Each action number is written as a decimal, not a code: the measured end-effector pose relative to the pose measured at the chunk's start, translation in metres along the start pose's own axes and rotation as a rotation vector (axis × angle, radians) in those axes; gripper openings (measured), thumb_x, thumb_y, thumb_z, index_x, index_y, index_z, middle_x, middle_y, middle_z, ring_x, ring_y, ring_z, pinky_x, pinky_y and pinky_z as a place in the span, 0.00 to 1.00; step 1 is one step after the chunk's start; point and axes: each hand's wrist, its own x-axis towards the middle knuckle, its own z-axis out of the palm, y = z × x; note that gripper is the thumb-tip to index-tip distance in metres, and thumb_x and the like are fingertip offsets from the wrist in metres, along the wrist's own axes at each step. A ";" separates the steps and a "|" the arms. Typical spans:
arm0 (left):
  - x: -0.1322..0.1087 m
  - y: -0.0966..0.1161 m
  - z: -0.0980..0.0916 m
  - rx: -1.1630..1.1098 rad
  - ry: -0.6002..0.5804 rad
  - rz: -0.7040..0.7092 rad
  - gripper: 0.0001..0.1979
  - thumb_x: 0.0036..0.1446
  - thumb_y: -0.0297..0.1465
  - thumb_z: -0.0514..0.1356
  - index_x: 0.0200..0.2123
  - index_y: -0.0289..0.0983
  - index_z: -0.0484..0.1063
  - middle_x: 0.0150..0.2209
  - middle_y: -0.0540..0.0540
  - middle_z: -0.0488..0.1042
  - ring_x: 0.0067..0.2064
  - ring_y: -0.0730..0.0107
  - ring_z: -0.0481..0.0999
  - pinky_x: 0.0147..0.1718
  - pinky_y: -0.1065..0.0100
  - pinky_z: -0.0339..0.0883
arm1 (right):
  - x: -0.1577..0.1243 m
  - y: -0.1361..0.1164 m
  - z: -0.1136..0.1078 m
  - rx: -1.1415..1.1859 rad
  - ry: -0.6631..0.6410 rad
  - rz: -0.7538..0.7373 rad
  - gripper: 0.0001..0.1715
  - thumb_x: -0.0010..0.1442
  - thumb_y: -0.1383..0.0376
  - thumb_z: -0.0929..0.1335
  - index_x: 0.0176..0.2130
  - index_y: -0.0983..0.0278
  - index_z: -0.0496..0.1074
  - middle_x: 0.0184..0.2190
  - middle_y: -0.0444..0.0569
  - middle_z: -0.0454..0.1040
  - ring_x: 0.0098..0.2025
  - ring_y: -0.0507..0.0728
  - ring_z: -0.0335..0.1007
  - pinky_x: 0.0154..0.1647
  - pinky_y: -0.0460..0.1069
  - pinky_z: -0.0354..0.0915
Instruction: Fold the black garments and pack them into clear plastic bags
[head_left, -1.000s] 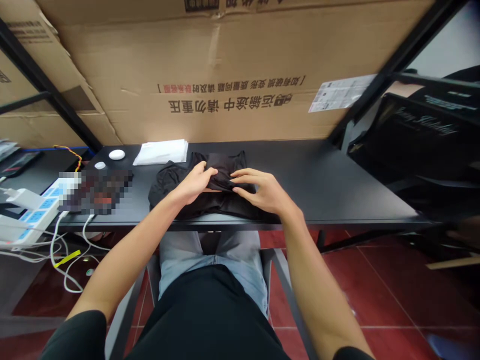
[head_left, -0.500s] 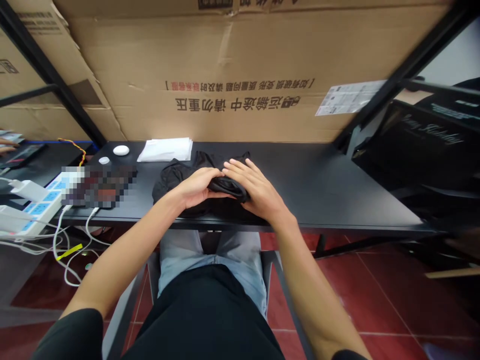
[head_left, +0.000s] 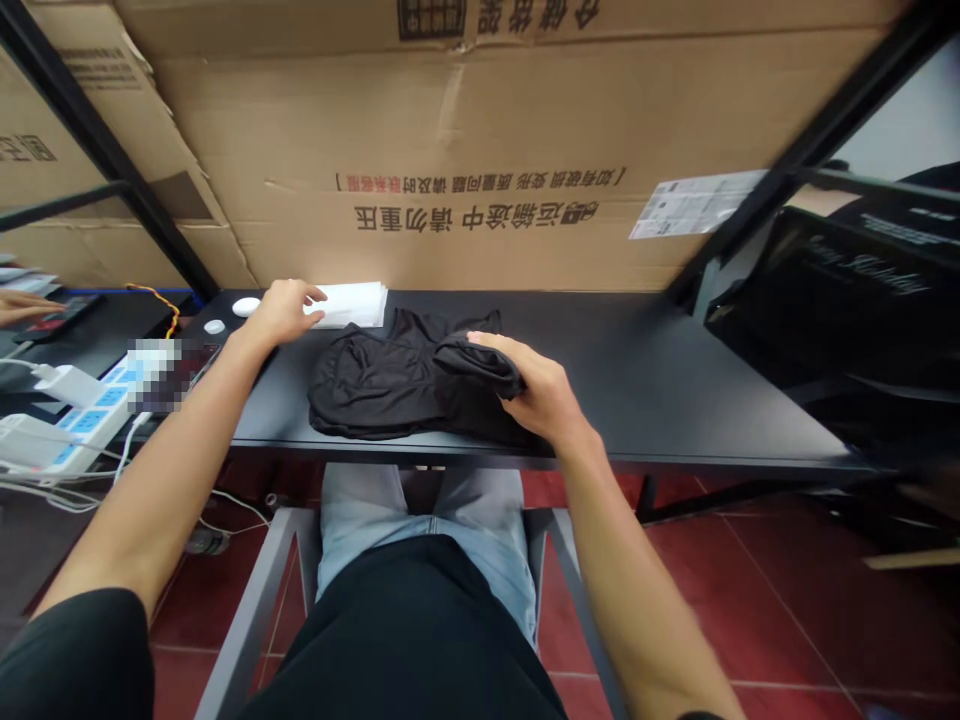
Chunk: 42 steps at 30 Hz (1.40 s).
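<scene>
Black cloth (head_left: 382,385) lies bunched on the dark desk, near its front edge. My right hand (head_left: 536,390) is closed round a folded part of this cloth at its right side, the fold raised a little. Up and to the left, my left hand (head_left: 285,310) is over the left end of the white papers (head_left: 356,303), fingers apart and slightly bent, with nothing seen between them. A white round object (head_left: 245,307) is just left of that hand.
A large cardboard sheet (head_left: 450,120) stands behind the desk (head_left: 675,380). At the left are a power strip (head_left: 97,410) with cables, a partly blurred dark device, a small white disc (head_left: 214,327) and another person's hand (head_left: 26,306). A black bag (head_left: 847,290) is at the right.
My left hand has let go of the black cloth and moved left and away to the papers. My right hand has shifted slightly right, now gripping the fold.
</scene>
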 end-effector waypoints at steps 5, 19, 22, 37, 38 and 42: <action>0.015 -0.029 0.013 0.154 -0.077 0.033 0.12 0.61 0.37 0.66 0.44 0.39 0.84 0.49 0.37 0.86 0.58 0.44 0.81 0.64 0.52 0.69 | -0.002 0.003 0.000 -0.014 -0.003 0.023 0.40 0.67 0.75 0.67 0.73 0.54 0.76 0.70 0.50 0.81 0.72 0.65 0.79 0.77 0.67 0.73; -0.071 0.090 0.001 0.089 0.039 0.256 0.06 0.67 0.33 0.64 0.46 0.43 0.78 0.43 0.40 0.85 0.48 0.44 0.84 0.53 0.53 0.73 | -0.005 0.012 -0.006 -0.168 0.291 0.250 0.19 0.71 0.56 0.75 0.57 0.58 0.84 0.50 0.55 0.90 0.50 0.70 0.90 0.57 0.62 0.84; -0.096 0.119 0.017 0.039 -0.031 0.316 0.06 0.68 0.32 0.64 0.47 0.44 0.76 0.39 0.42 0.84 0.42 0.47 0.84 0.47 0.55 0.73 | -0.003 0.016 -0.008 -0.190 0.500 0.324 0.18 0.70 0.49 0.77 0.49 0.60 0.84 0.43 0.55 0.89 0.45 0.70 0.90 0.55 0.65 0.84; -0.115 0.168 0.042 -0.207 -0.204 0.315 0.19 0.66 0.24 0.61 0.59 0.44 0.70 0.45 0.44 0.88 0.51 0.48 0.88 0.47 0.60 0.74 | 0.007 -0.034 0.004 0.316 0.040 -0.095 0.21 0.74 0.56 0.74 0.62 0.55 0.83 0.62 0.54 0.86 0.64 0.66 0.85 0.68 0.62 0.79; -0.116 0.167 0.040 -0.247 -0.214 0.325 0.22 0.63 0.22 0.62 0.58 0.44 0.70 0.45 0.45 0.89 0.52 0.49 0.88 0.47 0.60 0.74 | 0.008 -0.034 0.006 0.331 -0.009 -0.115 0.21 0.74 0.57 0.73 0.63 0.55 0.83 0.62 0.54 0.86 0.64 0.65 0.85 0.67 0.61 0.79; -0.119 0.165 0.031 -0.351 -0.213 0.329 0.16 0.65 0.24 0.62 0.53 0.45 0.69 0.45 0.49 0.90 0.49 0.52 0.88 0.47 0.61 0.73 | 0.009 -0.029 0.011 0.360 -0.127 -0.142 0.24 0.74 0.64 0.72 0.67 0.55 0.81 0.64 0.53 0.86 0.66 0.63 0.84 0.70 0.60 0.78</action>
